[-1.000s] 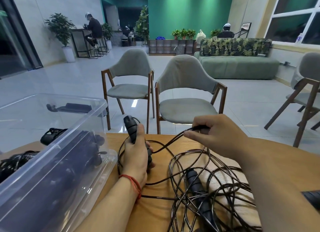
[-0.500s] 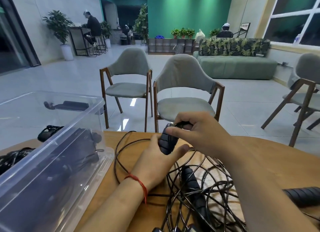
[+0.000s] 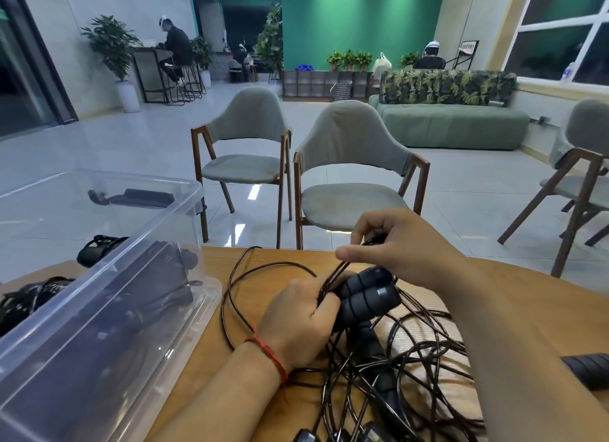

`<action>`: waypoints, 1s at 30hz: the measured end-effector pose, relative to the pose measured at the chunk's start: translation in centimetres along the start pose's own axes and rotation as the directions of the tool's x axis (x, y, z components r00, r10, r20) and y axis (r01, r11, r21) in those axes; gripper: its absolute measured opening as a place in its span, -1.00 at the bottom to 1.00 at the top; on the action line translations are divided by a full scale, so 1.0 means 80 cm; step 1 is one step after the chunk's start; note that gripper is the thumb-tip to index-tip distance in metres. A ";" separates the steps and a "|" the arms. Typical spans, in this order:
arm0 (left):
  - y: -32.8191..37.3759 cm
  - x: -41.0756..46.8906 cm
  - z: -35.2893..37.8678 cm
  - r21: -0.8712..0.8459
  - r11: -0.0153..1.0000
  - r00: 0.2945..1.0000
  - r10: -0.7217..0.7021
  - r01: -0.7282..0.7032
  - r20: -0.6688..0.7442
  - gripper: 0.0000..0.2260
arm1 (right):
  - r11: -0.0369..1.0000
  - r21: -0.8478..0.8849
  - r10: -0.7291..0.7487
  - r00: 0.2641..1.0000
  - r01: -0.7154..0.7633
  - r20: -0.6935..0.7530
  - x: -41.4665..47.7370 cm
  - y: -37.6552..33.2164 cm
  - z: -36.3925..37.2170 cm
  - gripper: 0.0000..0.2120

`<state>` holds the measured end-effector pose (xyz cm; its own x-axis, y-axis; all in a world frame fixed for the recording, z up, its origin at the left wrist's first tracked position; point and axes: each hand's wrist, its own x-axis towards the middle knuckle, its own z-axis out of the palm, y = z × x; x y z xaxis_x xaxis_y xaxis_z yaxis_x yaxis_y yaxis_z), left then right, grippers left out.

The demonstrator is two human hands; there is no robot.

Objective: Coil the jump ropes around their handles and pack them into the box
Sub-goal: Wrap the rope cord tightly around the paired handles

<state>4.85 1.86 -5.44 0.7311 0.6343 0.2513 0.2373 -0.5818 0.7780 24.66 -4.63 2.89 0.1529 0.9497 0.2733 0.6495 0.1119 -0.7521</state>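
Coiling step underway: left hand [image 3: 303, 323] grips both handles [image 3: 365, 296] side by side over the counter [image 3: 250, 392], and right hand [image 3: 405, 244] pinches the cord [image 3: 333, 273] just above them. Next move, by my read: wrap that cord round the pair, clear of the tangled pile [image 3: 395, 369] underneath. Box [image 3: 108, 303] sits left. A second ago the left hand held one upright handle; now two, laid flat.
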 end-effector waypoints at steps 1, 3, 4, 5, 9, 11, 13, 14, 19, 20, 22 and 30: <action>-0.001 0.000 -0.001 -0.029 0.999 1.000 0.015 -0.015 -0.017 -0.74 | 0.999 0.042 0.027 1.000 -0.027 0.005 0.000 0.004 -0.003 -0.72; -0.001 0.000 -0.002 -0.093 0.994 0.997 0.051 -0.057 -0.063 -0.72 | 0.990 0.117 0.076 0.997 -0.077 0.012 0.000 0.013 -0.005 -0.71; -0.001 0.000 -0.003 -0.116 0.990 0.995 0.067 -0.076 -0.080 -0.67 | 0.985 0.143 0.094 0.995 -0.095 0.011 0.001 0.018 -0.005 -0.69; -0.002 -0.001 -0.003 -0.140 0.986 0.992 0.083 -0.095 -0.094 -0.63 | 0.978 0.172 0.113 0.993 -0.115 0.017 0.002 0.023 -0.003 -0.68; -0.005 -0.004 -0.002 -0.203 0.961 0.975 0.157 -0.187 -0.155 -0.62 | 0.926 0.306 0.219 0.975 -0.223 0.046 0.005 0.038 0.011 -0.68; -0.004 -0.004 -0.001 -0.244 0.940 0.964 0.198 -0.237 -0.175 -0.67 | 0.941 0.254 0.225 0.974 -0.223 0.022 0.011 0.044 0.024 -0.76; -0.006 -0.002 0.000 -0.286 0.921 0.954 0.206 -0.264 -0.218 -0.73 | 0.970 0.109 0.220 0.976 -0.218 -0.001 0.017 0.047 0.039 -0.79; -0.007 -0.001 -0.001 -0.306 0.918 0.952 0.181 -0.253 -0.245 -0.76 | 0.976 0.025 0.218 0.976 -0.218 -0.007 0.017 0.046 0.044 -0.73; -0.011 0.011 -0.011 -0.503 0.863 0.943 -0.122 -0.053 -0.309 -0.74 | 0.979 0.021 0.202 0.977 -0.203 0.067 0.011 0.045 0.055 -0.74; -0.012 0.013 -0.012 -0.536 0.844 0.932 -0.193 -0.001 -0.306 -0.71 | 0.978 -0.009 0.207 0.976 -0.207 0.068 0.011 0.045 0.056 -0.71; -0.014 0.016 -0.014 -0.602 0.794 0.899 -0.321 0.083 -0.299 -0.67 | 0.980 -0.069 0.190 0.978 -0.185 0.081 0.010 0.043 0.058 -0.72; -0.027 0.025 -0.022 -0.881 0.463 0.821 -0.538 0.101 -0.189 -0.63 | 0.951 -0.299 0.126 0.978 -0.072 0.165 0.011 0.040 0.067 -0.88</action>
<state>4.66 5.25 -5.64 0.3520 0.9302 -0.1036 -0.3796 0.2431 0.8926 22.87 -1.85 -2.45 0.1079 0.9914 0.0735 0.8300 -0.0492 -0.5556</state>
